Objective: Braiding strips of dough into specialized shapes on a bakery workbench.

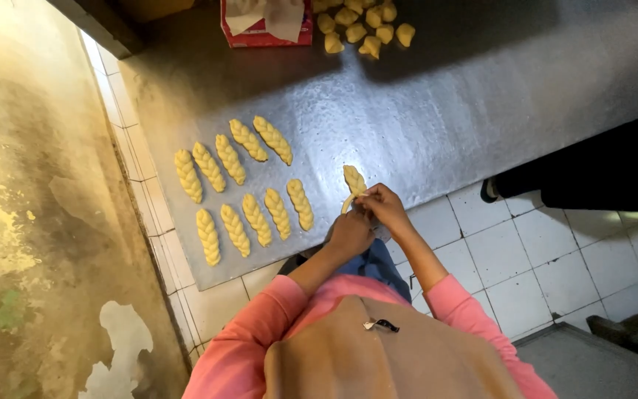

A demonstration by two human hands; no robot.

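Yellow dough braid (354, 179) lies on the steel tabletop (437, 111), long axis running far-left to near-right, its loose end at my grip. Right hand (383, 205) pinches that end; left hand (350, 233) just beside, nearer me, fingers pressed on the strands.

Looked like a small bakery kitchen to me. Rows of braided dough pieces (241, 185) sat along the left edge of a steel worktable (481, 89), with white tiled floor (526, 258) and a stained wall (31, 185).
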